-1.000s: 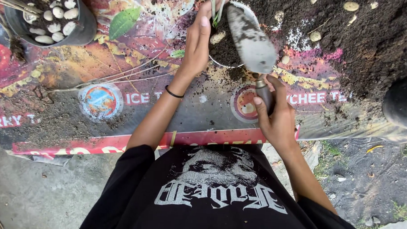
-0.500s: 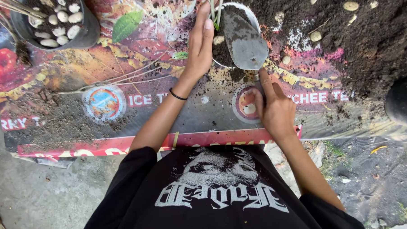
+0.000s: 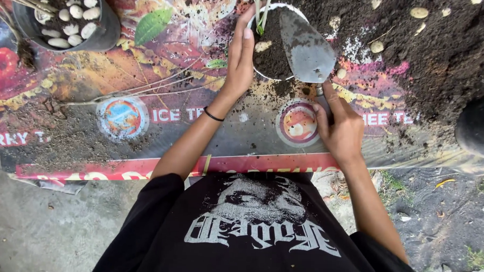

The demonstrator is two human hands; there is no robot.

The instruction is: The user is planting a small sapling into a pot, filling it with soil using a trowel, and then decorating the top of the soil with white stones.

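While the printed plastic sheet (image 3: 146,122) spreads across the ground under everything, the biggest thing on it is the heap of dark soil (image 3: 443,57) at the upper right, loose and crumbly, with pale pebbles scattered through it. At the upper left stands a dark pot (image 3: 103,32) topped with white stones. Between them sits the small white pot (image 3: 274,43), nearly full of soil, with a thin green stem (image 3: 261,13) rising at its far edge. The pot looks light and easily tipped, so it is best steadied by its side wall; the stem looks soft and easily snapped. The left hand (image 3: 239,55) lies flat against the pot's left side, fingers straight and together, bracing rather than gripping. The right hand (image 3: 339,128) is closed around the handle of a trowel (image 3: 307,47), forefinger stretched along the neck. Its metal blade, stiff and soil-smeared, lies over the pot's mouth, apparently pressing the soil.
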